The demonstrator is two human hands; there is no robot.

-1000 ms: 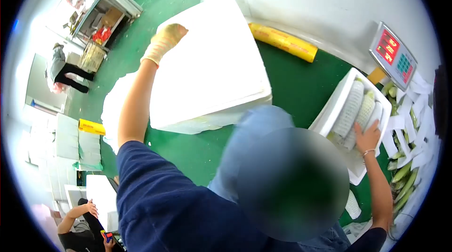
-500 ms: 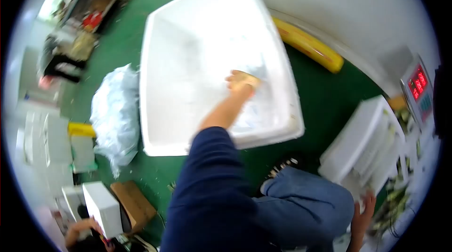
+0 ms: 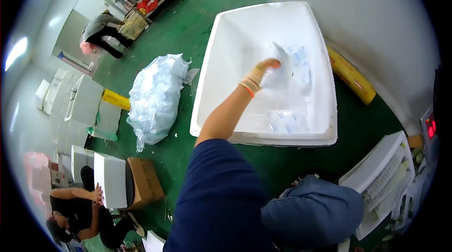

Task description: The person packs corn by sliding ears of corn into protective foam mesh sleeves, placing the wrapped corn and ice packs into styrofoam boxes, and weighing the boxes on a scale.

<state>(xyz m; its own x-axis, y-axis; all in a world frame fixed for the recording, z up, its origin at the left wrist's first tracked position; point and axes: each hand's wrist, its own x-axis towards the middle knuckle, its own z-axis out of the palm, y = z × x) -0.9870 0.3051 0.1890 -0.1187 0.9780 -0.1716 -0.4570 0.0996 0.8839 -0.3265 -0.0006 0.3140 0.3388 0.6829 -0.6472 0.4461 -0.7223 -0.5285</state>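
My left hand (image 3: 262, 74), in a yellowish glove with an orange cuff edge, reaches into a large open white foam box (image 3: 207, 80). Its fingers are closed on a whitish, blurred plastic pack (image 3: 278, 55). Flat clear packs with blue print (image 3: 301, 66) lie on the box floor beside it, and more (image 3: 285, 122) rest nearer to me. My right hand does not show. At the lower right, a smaller white foam box (image 3: 360, 172) holds pale, net-wrapped long vegetables (image 3: 386, 179).
A bulging clear plastic bag (image 3: 157, 94) lies left of the large box. Yellow rolls (image 3: 351, 75) are by the wall and at left. A red-lit scale (image 3: 429, 125) is at right. One person (image 3: 75, 209) sits lower left; another (image 3: 101, 30) bends farther back.
The large box showed a flat white top; now its inside is visible. My left hand has moved into it and closed on a pack. My right hand has left view. The camera view has shifted.
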